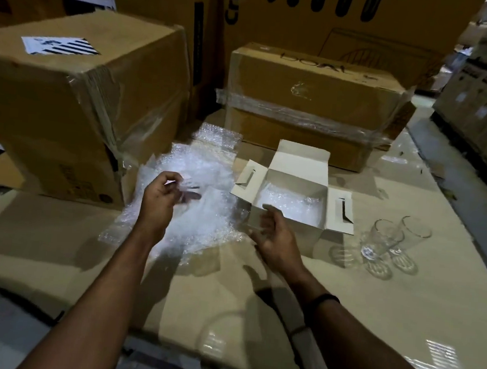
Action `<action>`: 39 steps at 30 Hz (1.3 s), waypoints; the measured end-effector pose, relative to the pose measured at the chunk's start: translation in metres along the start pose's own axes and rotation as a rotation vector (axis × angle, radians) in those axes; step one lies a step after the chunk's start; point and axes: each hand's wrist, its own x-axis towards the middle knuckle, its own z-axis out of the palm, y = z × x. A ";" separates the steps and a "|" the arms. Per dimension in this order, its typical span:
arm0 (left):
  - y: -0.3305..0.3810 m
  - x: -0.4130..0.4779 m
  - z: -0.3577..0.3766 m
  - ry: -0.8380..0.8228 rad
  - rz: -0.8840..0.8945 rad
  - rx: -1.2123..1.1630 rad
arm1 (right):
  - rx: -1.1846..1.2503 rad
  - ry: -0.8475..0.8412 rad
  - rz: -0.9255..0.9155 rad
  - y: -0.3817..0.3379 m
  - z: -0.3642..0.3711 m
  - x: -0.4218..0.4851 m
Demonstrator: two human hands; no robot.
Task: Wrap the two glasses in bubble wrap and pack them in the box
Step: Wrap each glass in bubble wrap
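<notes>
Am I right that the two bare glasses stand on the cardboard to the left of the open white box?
Not quite. The head view shows the two glasses standing to the right of the open white box, not to its left. They are bare, and they do stand on the cardboard.

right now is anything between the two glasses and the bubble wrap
Yes. The open white box stands between them: glasses to its right, bubble wrap to its left, one flap spread toward the glasses. Carry them over it or round its near side.
</notes>
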 end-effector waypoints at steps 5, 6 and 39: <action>0.035 -0.015 0.023 -0.205 -0.185 -0.294 | -0.076 -0.228 -0.124 -0.040 -0.014 0.021; 0.040 -0.017 0.027 -0.233 -0.206 -0.308 | -0.151 -0.253 -0.146 -0.044 -0.014 0.025; -0.022 -0.002 -0.029 -0.026 0.033 0.618 | 0.371 -0.093 0.328 -0.045 0.055 0.028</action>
